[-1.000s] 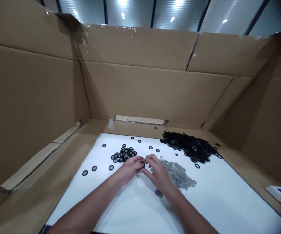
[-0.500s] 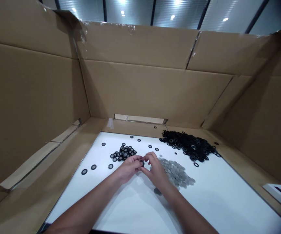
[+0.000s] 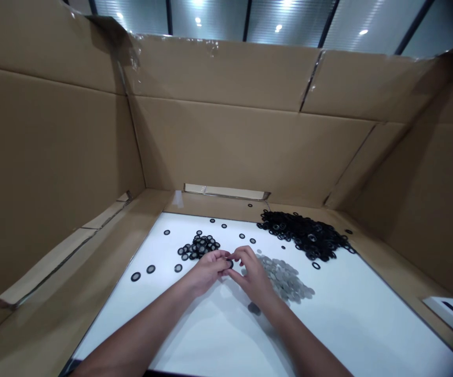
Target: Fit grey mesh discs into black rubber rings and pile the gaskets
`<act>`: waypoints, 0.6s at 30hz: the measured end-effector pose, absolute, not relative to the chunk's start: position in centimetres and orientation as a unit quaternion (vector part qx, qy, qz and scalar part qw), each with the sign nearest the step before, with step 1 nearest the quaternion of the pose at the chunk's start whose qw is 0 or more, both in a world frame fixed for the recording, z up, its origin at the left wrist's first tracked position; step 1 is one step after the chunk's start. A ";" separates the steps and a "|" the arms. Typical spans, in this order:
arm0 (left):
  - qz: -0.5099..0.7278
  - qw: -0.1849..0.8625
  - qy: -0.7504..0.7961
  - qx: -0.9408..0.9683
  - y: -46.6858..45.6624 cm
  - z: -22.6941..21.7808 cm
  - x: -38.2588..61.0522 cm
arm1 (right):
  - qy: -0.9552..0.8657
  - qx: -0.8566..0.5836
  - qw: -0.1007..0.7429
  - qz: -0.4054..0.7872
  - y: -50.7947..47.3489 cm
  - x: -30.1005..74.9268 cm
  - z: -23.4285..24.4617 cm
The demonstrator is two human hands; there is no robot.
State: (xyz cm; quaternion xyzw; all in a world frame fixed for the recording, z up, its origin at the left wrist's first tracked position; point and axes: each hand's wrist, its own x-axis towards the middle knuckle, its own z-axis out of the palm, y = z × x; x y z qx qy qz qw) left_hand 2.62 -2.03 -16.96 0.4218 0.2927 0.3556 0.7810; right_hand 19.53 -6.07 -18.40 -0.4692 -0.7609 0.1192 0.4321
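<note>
My left hand (image 3: 208, 272) and my right hand (image 3: 250, 270) meet above a white lit panel (image 3: 347, 314), their fingertips pinching a small black-rimmed ring (image 3: 230, 264) between them. Its face is mostly hidden by my fingers. Just behind my left hand lies a heap of black-rimmed mesh rings (image 3: 198, 247). Grey mesh discs (image 3: 283, 277) spread out beside my right hand, and a dark disc (image 3: 254, 308) lies under my right wrist. Farther back is a large pile of black rubber rings (image 3: 305, 234).
Brown cardboard walls (image 3: 250, 146) stand around the panel on the left, back and right. Several loose black rings (image 3: 151, 268) lie scattered to the left and back. A white box-like object (image 3: 450, 314) sits at the lower right.
My fingers shift slightly around the small ring, and both hands stay together. The view tilts a little. The piles have not visibly moved.
</note>
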 end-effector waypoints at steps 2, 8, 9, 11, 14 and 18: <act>0.354 0.783 0.291 0.421 -2.0 -17.0 2.6 | -0.754 -0.475 0.440 0.113 -5.9 19.4 -18.5; 0.357 0.783 0.284 0.423 -1.9 -17.2 2.7 | -0.757 -0.472 0.437 0.119 -6.1 19.3 -18.3; 0.357 0.783 0.284 0.424 -1.9 -17.2 2.7 | -0.760 -0.468 0.433 0.121 -6.1 19.4 -18.3; 0.356 0.782 0.285 0.425 -1.9 -17.2 2.7 | -0.761 -0.469 0.431 0.123 -6.1 19.3 -18.3; 0.353 0.782 0.286 0.425 -2.0 -17.1 2.7 | -0.749 -0.484 0.437 0.115 -6.0 19.1 -18.4; 0.356 0.782 0.285 0.426 -2.0 -17.2 2.7 | -0.745 -0.491 0.438 0.113 -6.0 19.1 -18.4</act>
